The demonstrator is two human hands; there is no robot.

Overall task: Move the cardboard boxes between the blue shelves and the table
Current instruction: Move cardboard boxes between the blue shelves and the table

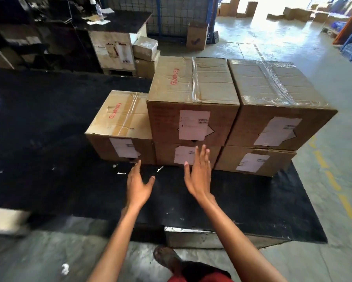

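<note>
Left hand (139, 184) and right hand (198, 176) are hovering over the table (49, 129), fingers spread, gripping nothing. The boxes (193, 82) are sitting on the table's right part, two stacks of two plus a single, just ahead of the fingertips.

The cardboard boxes (215, 82) are tan-brown, two bearing red lettering (174, 76) and each front a white label (194, 125) with black barcode print. The tabletop (49, 139) is black, flecked white. The floor (323, 82) is grey, crossed by a dashed yellow line (332, 181). The shelf posts (211, 13) are blue.
</note>
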